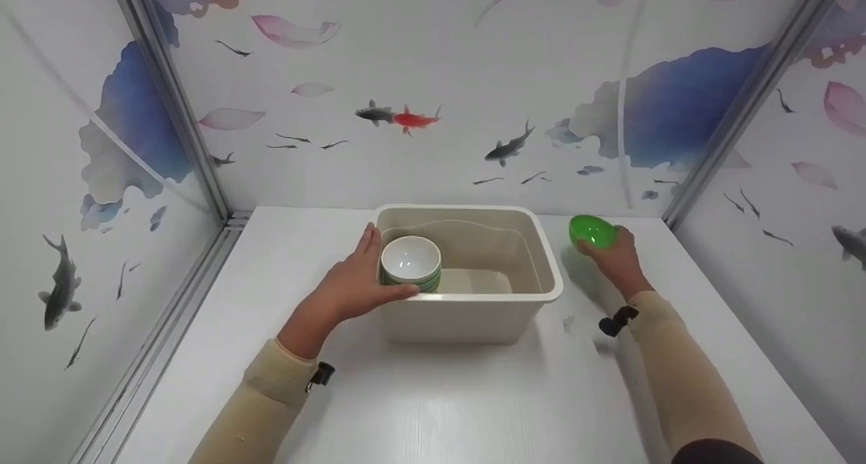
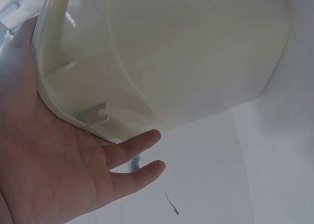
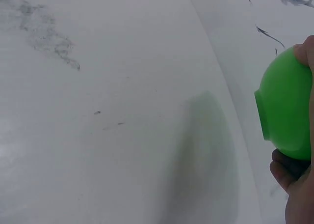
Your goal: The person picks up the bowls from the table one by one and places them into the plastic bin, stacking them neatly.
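Observation:
A beige plastic bin stands on the white table, and a stack of bowls, white inside and green outside, sits in its left end. My left hand rests against the bin's left corner, its thumb along the front rim and its fingers stretched beside the left wall. In the left wrist view, straight fingers reach past the rim. To the right of the bin, my right hand grips a bright green bowl by its rim. The right wrist view shows this bowl tilted on its side, above the table.
White panels printed with fish and petals enclose the table at the back and both sides, joined by metal posts. A small clear bit lies on the table right of the bin. Grey smudges mark the tabletop.

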A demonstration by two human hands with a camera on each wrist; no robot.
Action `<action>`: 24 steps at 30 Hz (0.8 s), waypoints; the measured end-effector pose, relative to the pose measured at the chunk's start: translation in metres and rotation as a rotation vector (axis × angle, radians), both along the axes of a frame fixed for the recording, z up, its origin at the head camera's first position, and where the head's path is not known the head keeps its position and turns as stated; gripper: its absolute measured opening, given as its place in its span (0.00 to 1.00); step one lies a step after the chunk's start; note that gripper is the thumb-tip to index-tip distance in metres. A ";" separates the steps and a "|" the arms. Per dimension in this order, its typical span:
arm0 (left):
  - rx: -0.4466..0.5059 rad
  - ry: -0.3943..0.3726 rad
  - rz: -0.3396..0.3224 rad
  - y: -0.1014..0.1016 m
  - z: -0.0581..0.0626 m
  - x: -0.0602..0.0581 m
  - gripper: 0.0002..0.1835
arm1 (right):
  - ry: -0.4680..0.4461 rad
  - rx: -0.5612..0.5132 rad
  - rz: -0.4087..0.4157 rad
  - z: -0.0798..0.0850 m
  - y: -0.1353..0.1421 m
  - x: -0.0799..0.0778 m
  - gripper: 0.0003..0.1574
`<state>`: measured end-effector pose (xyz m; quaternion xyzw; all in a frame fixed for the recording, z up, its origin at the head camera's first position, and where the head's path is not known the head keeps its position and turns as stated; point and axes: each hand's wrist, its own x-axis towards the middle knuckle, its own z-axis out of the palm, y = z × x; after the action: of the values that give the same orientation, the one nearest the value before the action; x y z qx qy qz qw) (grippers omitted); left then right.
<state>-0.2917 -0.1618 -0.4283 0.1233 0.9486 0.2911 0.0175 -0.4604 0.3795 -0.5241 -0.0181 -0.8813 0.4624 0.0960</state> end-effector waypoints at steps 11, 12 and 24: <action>0.018 0.002 0.000 -0.001 -0.001 0.000 0.77 | 0.037 0.041 0.081 0.025 -0.006 0.021 0.64; 0.016 0.002 -0.002 -0.001 -0.002 0.000 0.77 | 0.036 0.042 0.086 0.028 -0.007 0.023 0.65; 0.015 -0.003 -0.003 0.000 -0.003 -0.002 0.78 | -0.005 0.082 0.092 0.049 -0.014 0.042 0.71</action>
<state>-0.2933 -0.1620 -0.4310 0.1243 0.9461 0.2985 0.0184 -0.4185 0.3657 -0.4750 0.0253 -0.8996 0.4298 0.0733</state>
